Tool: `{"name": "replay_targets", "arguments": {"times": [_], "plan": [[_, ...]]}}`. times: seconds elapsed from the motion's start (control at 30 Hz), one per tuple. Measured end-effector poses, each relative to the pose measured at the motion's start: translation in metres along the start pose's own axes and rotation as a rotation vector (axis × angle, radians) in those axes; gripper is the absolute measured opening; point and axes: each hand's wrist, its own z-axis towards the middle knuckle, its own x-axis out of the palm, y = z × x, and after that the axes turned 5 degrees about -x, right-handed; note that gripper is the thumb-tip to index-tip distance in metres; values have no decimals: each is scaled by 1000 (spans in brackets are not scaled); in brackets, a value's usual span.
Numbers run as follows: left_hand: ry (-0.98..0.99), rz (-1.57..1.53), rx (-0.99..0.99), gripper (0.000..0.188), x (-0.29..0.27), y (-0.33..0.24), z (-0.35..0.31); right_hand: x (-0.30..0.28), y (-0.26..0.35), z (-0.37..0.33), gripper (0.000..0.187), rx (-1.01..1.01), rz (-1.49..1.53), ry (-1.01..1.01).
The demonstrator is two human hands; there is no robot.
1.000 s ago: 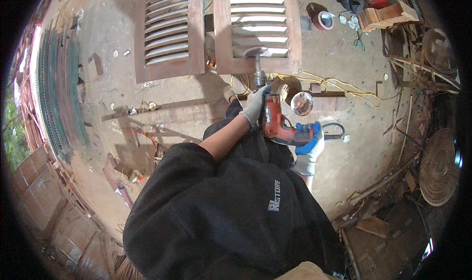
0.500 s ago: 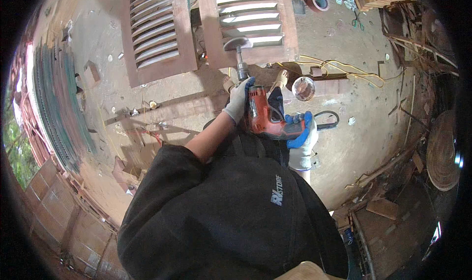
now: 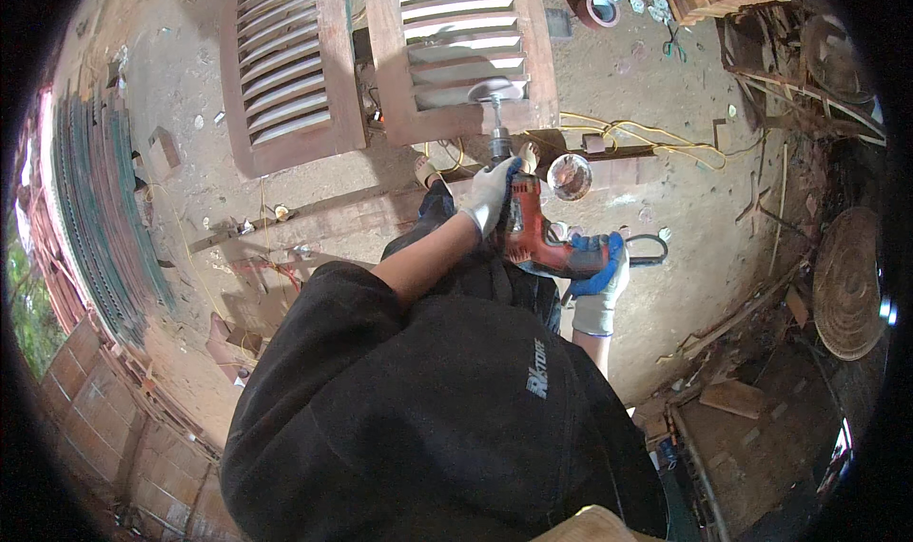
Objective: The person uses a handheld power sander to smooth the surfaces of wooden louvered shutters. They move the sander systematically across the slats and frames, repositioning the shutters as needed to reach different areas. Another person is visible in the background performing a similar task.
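Observation:
Both hands wear white gloves with blue palms and hold a red and black power drill [image 3: 530, 221]. My left hand [image 3: 492, 196] wraps round the drill's front body, just behind the chuck. My right hand [image 3: 605, 268] is closed round its handle, where the black cord loops out. A round sanding disc [image 3: 495, 89] on a shaft sits in the chuck. In the view it overlaps the lower slats of a brown louvred shutter [image 3: 399, 95]; whether it touches the wood I cannot tell. A second louvred shutter [image 3: 344, 95] lies to the left.
A yellow cord [image 3: 666, 141] and a round tin [image 3: 570, 177] lie right of my feet. Scissors [image 3: 673, 46] and a tape roll [image 3: 602, 9] rest farther off. Green slats [image 3: 100, 190] are stacked at the left. A round woven basket [image 3: 848, 285] stands at the right.
The drill, with both hands on it, has shifted right relative to the shutters, and its disc now appears over the right part of the lower slats. The whole view has shifted slightly.

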Motion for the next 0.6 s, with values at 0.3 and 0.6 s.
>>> {"name": "replay_targets", "arguments": {"times": [0.3,0.6], "plan": [[124,-142,-3,32,16,13,33,1,16,16,20,27,86,51],[121,4,322,30,-41,-75,108,77,-54,42,21,1,280,221]]}}
